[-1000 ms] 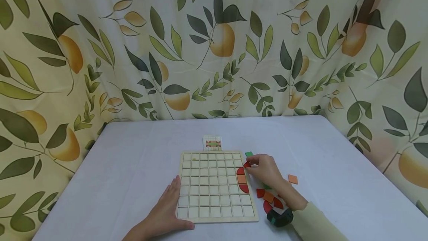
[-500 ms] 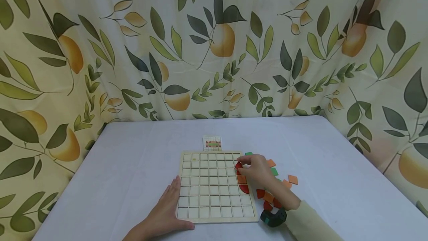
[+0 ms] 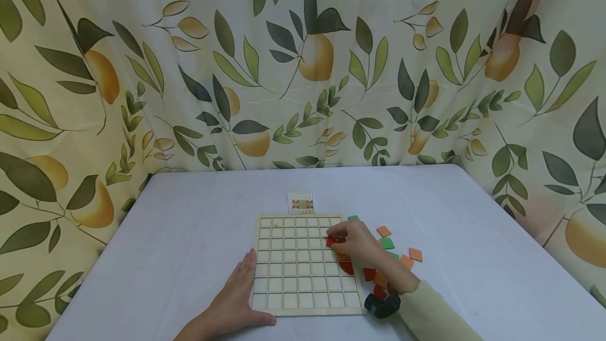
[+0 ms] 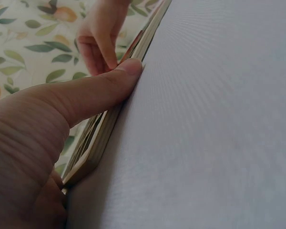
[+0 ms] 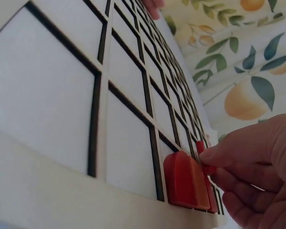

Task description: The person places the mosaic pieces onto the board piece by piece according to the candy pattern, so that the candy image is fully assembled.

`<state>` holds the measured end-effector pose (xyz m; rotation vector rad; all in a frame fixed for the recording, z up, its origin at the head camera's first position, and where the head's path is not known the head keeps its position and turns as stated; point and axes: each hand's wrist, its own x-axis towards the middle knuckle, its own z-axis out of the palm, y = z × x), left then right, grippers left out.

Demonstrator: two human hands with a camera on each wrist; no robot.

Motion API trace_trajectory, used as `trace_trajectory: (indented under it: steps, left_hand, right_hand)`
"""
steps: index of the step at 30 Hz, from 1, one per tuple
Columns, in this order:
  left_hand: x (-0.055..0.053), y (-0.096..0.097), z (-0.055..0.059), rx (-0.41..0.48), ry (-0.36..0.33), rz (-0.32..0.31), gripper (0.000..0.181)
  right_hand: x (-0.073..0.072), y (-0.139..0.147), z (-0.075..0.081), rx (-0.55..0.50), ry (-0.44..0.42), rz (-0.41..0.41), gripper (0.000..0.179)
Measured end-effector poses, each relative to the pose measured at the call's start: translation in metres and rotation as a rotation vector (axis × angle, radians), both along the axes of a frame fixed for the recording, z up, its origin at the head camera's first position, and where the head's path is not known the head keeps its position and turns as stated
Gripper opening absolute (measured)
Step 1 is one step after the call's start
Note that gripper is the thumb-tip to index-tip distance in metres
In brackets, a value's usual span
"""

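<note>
A wooden grid board (image 3: 307, 311) lies on the table. My left hand (image 3: 232, 296) rests along its left side, fingers straight, with the thumb (image 4: 102, 93) on the front edge in the left wrist view. Over the right part of the board, my right hand (image 3: 357, 241) pinches a small red tile (image 5: 200, 146) between thumb and fingers, one column in from the right edge. Just beside it, a red tile with a rounded side (image 5: 177, 179) and an orange tile (image 5: 199, 183) sit in the rightmost column. In the head view the right hand partly covers these.
Behind the board lies a card (image 3: 301, 203) printed with a coloured grid pattern. Loose tiles are scattered right of the board, among them an orange tile (image 3: 415, 254), a green tile (image 3: 387, 243) and a red tile (image 3: 369, 274). A patterned curtain (image 3: 284, 120) hangs behind the table.
My right hand has moved left with the red tile, from the board's right edge to over its grid. More loose tiles show behind the wrist. The left hand has stayed put.
</note>
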<state>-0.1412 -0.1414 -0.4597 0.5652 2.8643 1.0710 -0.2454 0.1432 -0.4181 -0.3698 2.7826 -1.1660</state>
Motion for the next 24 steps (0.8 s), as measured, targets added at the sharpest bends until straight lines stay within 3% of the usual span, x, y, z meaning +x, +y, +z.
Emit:
trace_trajectory:
  steps: [24]
  left_hand:
    - [0.0003, 0.0017, 0.0012, -0.007, -0.03, 0.019, 0.135]
  right_hand:
    - [-0.0044, -0.0035, -0.0003, 0.053, 0.051, 0.119, 0.025]
